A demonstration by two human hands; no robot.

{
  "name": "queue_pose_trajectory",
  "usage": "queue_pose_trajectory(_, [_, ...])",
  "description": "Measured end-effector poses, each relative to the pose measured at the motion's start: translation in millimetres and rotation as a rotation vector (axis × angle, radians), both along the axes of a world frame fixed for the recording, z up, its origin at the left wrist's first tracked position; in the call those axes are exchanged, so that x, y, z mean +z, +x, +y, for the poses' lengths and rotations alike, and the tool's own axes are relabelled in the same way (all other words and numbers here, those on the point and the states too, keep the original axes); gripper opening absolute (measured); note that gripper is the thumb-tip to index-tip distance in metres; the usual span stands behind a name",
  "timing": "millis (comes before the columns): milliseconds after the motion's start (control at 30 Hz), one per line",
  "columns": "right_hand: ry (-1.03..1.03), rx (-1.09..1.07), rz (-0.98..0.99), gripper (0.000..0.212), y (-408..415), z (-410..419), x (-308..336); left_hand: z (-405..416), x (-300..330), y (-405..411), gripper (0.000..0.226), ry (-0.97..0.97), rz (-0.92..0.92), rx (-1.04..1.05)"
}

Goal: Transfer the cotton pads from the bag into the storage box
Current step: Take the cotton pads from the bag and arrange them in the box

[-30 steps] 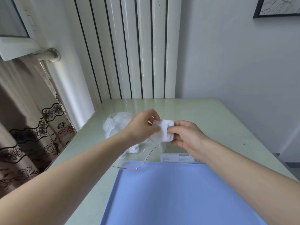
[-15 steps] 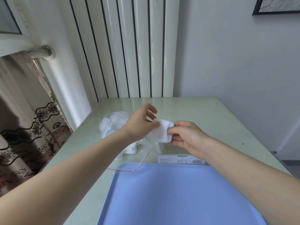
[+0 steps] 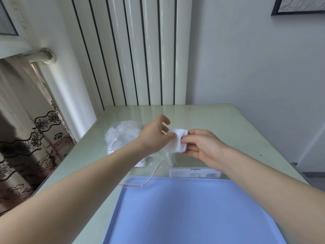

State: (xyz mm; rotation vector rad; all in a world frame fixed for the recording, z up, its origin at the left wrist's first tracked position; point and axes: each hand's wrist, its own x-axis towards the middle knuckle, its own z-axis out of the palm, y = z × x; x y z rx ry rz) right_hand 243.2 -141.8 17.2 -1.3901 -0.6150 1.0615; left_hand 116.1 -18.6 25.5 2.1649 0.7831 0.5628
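Note:
A small stack of white cotton pads (image 3: 176, 142) is held above the table between both hands. My right hand (image 3: 200, 146) pinches its right edge with thumb and fingers. My left hand (image 3: 155, 133) touches the stack's left side with the thumb, and its other fingers are spread and raised. A clear plastic bag (image 3: 123, 138) full of white pads lies on the table to the left, its red-lined zip mouth (image 3: 149, 180) reaching toward the tray. A clear storage box (image 3: 194, 172) with a barcode label sits under my right hand, mostly hidden.
A light blue tray (image 3: 190, 212) lies on the near part of the pale green table (image 3: 211, 117). A white radiator (image 3: 140, 50) stands behind the table, a curtain (image 3: 22, 120) hangs at the left, and the wall is close on the right.
My left hand's fingers have opened and lifted off the stack, leaving only the thumb against it. My right hand keeps its pinch in the same place.

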Motion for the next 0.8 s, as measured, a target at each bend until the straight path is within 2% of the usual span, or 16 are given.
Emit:
queue_pose_trajectory(133, [-0.022,0.039,0.025,0.013,4,-2,3,2,2,3,0.031,-0.012,0.095,-0.018])
queue_pose_trajectory(300, [-0.04,0.108,0.078,0.02,9,0,11,4,4,6,0.022,-0.025,0.033,-0.038])
queue_pose_trajectory(400, [-0.031,0.105,0.043,0.016,13,6,16,5,7,8,0.025,-0.05,0.005,-0.062])
queue_pose_trajectory(500, [-0.063,0.093,-0.031,0.022,22,11,16,8,9,11,0.03,-0.024,0.064,-0.064])
queue_pose_trajectory(567, [-0.135,0.013,-0.127,0.023,29,13,11,10,8,11,0.035,0.004,0.183,-0.057])
queue_pose_trajectory(667, [-0.305,-0.16,-0.418,0.017,37,17,1,16,6,11,0.044,0.1,0.449,-0.046])
queue_pose_trajectory(733, [-0.396,-0.156,-0.6,0.003,30,18,-3,17,4,13,0.046,0.134,0.573,-0.034])
queue_pose_trajectory(800, [-0.46,-0.086,-0.774,0.003,19,21,-9,17,2,17,0.044,0.106,0.629,-0.035])
